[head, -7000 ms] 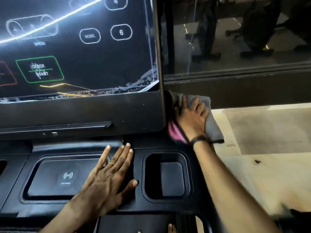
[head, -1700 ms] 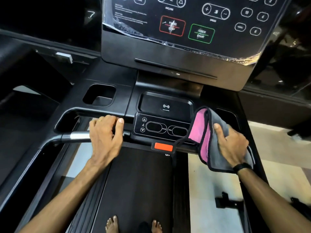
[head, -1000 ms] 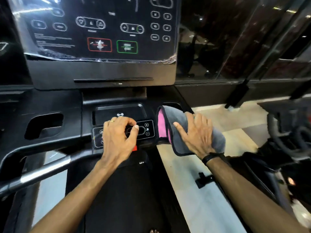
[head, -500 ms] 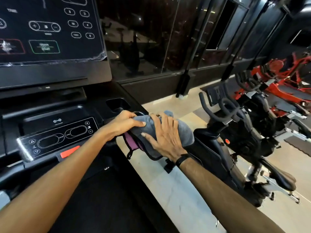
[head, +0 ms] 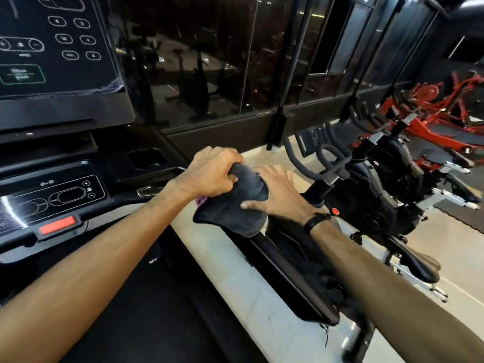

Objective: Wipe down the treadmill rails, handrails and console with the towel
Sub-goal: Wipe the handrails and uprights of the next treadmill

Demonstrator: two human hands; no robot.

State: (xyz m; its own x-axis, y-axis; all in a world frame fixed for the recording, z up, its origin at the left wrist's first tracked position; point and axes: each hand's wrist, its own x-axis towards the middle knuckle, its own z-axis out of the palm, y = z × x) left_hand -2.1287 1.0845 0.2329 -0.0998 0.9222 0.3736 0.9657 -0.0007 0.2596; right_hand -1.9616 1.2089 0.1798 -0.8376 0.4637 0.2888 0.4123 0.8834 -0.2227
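The grey towel (head: 233, 209), with a pink edge showing, is draped over the front end of the treadmill's right handrail (head: 293, 279). My left hand (head: 209, 174) reaches across and grips the bunched top of the towel with curled fingers. Just right of it, my right hand (head: 279, 195) lies on the towel with its fingers stretched out and the thumb against the cloth. The console screen (head: 52, 61) rises at the upper left. Below the screen sits the control panel (head: 55, 199).
A red stop button (head: 57, 225) and a cup holder (head: 148, 158) are on the console deck. The black belt (head: 144, 310) runs below my arms. A spin bike (head: 379, 195) stands close on the right, red machines (head: 432, 113) behind it, a dark glass wall (head: 222, 61) ahead.
My view has turned right from the console to the right handrail. My left hand left the front bar and panel and took hold of the towel. My right hand stays on the towel.
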